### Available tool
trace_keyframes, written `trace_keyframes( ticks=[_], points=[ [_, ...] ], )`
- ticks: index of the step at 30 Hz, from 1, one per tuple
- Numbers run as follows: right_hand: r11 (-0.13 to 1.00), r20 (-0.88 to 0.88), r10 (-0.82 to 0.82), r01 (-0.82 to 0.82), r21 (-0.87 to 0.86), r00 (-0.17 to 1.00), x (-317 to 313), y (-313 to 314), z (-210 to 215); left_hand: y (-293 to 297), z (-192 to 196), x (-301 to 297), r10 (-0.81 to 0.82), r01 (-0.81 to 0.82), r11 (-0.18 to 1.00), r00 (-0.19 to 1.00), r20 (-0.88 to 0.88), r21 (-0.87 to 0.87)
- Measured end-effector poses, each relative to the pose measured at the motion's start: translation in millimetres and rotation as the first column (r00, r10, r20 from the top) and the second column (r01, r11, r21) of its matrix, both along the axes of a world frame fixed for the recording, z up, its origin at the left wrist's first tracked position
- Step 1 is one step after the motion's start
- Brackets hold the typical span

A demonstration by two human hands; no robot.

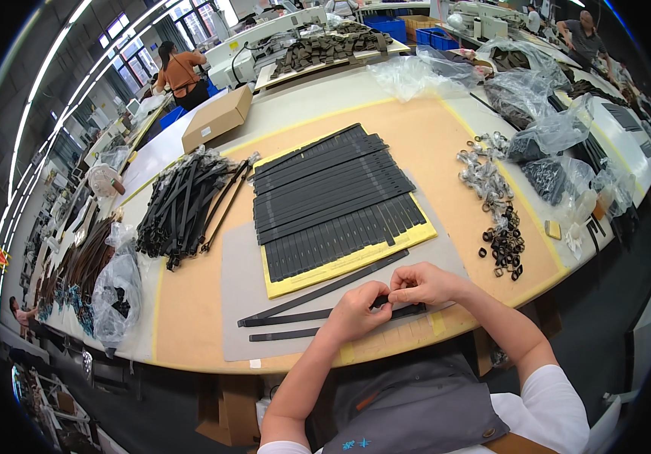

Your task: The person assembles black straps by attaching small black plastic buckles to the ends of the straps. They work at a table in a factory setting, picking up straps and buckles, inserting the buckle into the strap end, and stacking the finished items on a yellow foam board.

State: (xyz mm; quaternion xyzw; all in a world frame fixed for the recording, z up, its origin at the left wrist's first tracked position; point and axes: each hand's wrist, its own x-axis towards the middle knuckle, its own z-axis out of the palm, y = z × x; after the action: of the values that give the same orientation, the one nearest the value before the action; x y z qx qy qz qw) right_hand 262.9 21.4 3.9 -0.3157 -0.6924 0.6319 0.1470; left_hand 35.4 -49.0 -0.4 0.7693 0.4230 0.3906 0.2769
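Observation:
Close to the table's front edge, my left hand [359,310] and my right hand [425,284] meet fingertip to fingertip. Both pinch a black belt strap [306,317] whose length runs out to the left; a small dark part between the fingers is mostly hidden. One strap [284,335] lies in front of it, and another strap [333,285] slants behind my hands. Beyond them, rows of black straps [333,189] are stacked crosswise on a yellow sheet [344,266]. To the right, small black belt loops [501,246] lie loose beside several clear-wrapped pieces [484,178].
A heap of black belts [182,200] sits left of the stack, with brown belts [87,253] and a clear plastic bag [117,295] farther left. A cardboard box [218,119] stands behind. Bagged dark goods [552,178] line the right side. Other people work in the background.

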Motion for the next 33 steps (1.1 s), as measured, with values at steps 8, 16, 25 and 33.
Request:
trace_keyframes(
  ticks=[8, 16, 25, 33],
  points=[
    [0.988, 0.086, 0.086, -0.096, 0.119, 0.993, -6.3, -1.1, 7.8, -5.2, 6.3, -1.7, 0.005, 0.000, 0.995, 0.999, 0.053, -0.101],
    [0.994, -0.193, -0.104, 0.108, 0.012, 0.976, -21.6, -24.6, -13.7, -5.4, -0.3, -7.7, -0.117, 0.166, 0.970, 0.960, 0.253, -0.180],
    [0.986, -0.183, -0.115, 0.134, 0.096, 0.976, -24.8, -35.2, 1.5, -5.4, 1.8, -8.8, -0.142, 0.238, 0.937, 0.928, 0.345, -0.254],
    [0.986, 0.061, 0.007, -0.017, 0.166, 0.998, -0.5, -16.0, 27.5, -5.8, -2.5, -11.5, -0.061, 0.151, 0.954, 0.943, 0.326, -0.260]
  ],
)
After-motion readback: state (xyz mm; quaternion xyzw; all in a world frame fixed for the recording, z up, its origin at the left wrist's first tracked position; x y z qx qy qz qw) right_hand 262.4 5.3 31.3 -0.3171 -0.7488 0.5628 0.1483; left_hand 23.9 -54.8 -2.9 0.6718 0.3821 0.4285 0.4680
